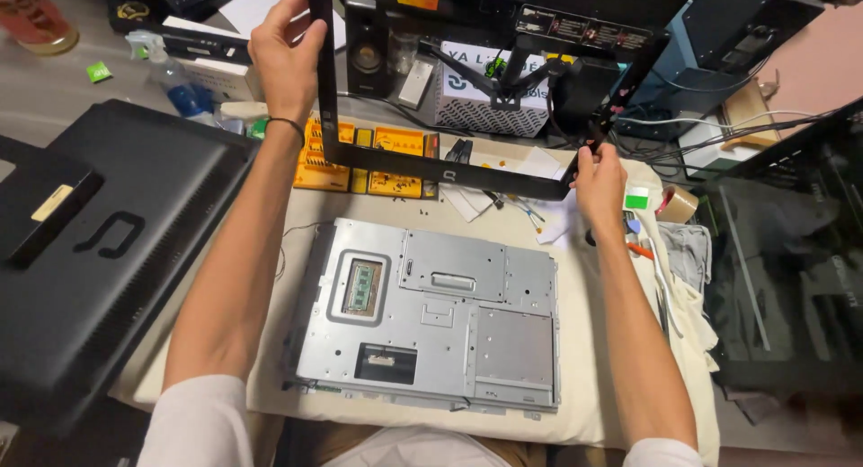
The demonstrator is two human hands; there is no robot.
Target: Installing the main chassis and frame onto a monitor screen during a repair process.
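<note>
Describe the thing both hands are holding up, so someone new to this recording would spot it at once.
Start at the silver metal chassis lying on the pale cloth in the middle of the desk. Just above it, the left hand and right hand hold up a thin black rectangular frame, tilted. Unlike the solid black back cover at left, it is hollow, and the desk clutter shows through it.

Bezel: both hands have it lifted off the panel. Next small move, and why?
Probably swing the bezel left and set it by the black back cover. Left hand and right hand hold it in the air above the metal chassis, and tools and the yellow screw tray crowd the space behind.
</note>
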